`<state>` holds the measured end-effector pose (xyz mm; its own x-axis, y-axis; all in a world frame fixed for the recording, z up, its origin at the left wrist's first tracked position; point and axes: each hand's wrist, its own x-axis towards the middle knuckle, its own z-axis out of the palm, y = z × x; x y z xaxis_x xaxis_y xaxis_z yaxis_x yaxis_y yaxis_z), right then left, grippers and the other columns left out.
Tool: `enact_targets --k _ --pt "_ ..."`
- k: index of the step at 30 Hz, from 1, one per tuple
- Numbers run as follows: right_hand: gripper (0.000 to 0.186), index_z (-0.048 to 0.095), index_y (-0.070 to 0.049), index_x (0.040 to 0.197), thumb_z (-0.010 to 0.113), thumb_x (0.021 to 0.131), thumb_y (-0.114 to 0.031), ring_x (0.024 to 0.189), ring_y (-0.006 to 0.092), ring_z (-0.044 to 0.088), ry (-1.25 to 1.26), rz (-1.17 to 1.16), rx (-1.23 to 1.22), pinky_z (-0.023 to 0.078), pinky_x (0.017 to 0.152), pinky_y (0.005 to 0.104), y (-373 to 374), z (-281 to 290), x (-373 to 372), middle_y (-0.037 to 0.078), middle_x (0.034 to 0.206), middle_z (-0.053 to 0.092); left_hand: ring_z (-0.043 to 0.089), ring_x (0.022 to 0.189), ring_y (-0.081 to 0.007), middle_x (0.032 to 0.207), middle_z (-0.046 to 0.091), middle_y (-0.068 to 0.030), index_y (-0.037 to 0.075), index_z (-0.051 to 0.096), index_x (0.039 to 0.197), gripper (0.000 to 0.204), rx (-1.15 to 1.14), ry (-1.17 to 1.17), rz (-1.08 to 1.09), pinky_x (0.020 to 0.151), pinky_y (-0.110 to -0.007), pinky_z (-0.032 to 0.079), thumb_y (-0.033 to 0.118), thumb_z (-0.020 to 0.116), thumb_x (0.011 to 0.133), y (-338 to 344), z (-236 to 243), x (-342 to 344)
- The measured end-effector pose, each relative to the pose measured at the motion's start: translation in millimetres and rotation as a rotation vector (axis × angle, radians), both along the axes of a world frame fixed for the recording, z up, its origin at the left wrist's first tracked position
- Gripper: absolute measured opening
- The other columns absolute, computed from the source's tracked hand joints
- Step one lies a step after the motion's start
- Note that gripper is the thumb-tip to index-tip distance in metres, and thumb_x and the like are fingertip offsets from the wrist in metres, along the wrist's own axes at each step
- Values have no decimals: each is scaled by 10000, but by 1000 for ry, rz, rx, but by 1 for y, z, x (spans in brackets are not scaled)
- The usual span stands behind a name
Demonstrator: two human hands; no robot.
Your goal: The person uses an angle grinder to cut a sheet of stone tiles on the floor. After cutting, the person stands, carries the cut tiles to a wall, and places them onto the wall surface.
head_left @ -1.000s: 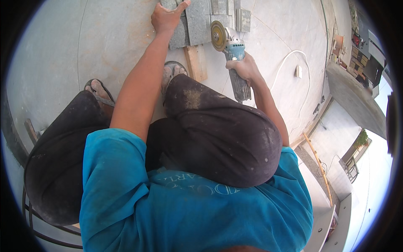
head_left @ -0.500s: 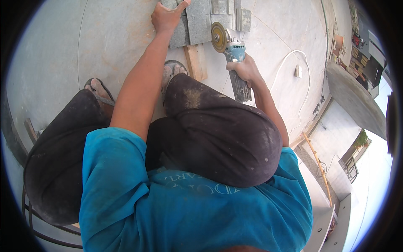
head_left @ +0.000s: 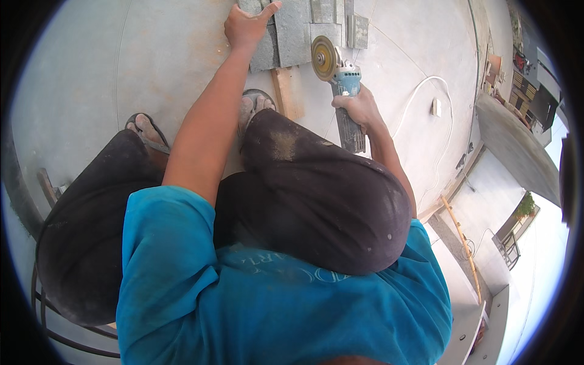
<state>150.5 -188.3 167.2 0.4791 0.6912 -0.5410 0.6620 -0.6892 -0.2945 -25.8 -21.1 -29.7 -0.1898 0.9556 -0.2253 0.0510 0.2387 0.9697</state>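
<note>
My left hand (head_left: 248, 27) is at the top edge of the picture, with its thumb stretched across a grey stone tile (head_left: 254, 8) and its fingers at the tile's left side. It grips that tile, though some fingertips are hard to see. Right of it lies a larger rough grey stone slab (head_left: 292, 36). My right hand (head_left: 360, 108) is wrapped round the dark body of an angle grinder (head_left: 348, 82). The grinder's yellowish round disc (head_left: 326, 58) faces left, just off the slab's right corner. Whether the disc spins cannot be told.
A wooden block (head_left: 287, 91) pokes out below the slab. More grey pieces, including a small stone block (head_left: 358, 31), lie on the right. A white cable (head_left: 449, 100) loops over the pale floor (head_left: 79, 67). My sandalled feet (head_left: 147, 131) are close by.
The grinder has tilted slightly and its disc sits a little lower and further right, showing more of its face. My left hand stays on the tile. The whole view has shifted slightly.
</note>
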Motion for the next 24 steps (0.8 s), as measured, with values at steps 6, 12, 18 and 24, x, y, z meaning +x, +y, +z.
enact_targets --k 6,12,18,24 --pt "390 599 8 1066 734 714 -91 786 207 671 168 -134 84 548 721 385 6 33 11 105 906 659 673 1079 -313 1154 665 -226 -78 576 1210 979 -106 -122 -38 932 -416 537 660 894 652 -3 3 4" --pt "364 580 1 1083 721 757 -78 745 207 686 446 -368 276 576 677 374 2 41 33 100 892 652 587 1200 -359 1235 601 -218 -46 517 1256 935 -117 92 108 1024 -449 470 626 875 712 -1 29 5" --pt "307 592 3 1065 696 796 -104 738 228 706 660 -562 508 587 645 382 11 37 59 108 896 668 589 1079 -298 1195 602 -177 6 552 1223 662 638 198 -189 924 -420 485 459 843 839 -57 81 31" --pt "254 615 1 1032 684 824 -127 731 213 704 767 -629 660 582 627 378 34 35 80 111 887 680 693 910 -156 1019 736 -110 -66 559 1321 734 -331 -379 -1122 828 -298 531 390 870 838 -114 162 59"
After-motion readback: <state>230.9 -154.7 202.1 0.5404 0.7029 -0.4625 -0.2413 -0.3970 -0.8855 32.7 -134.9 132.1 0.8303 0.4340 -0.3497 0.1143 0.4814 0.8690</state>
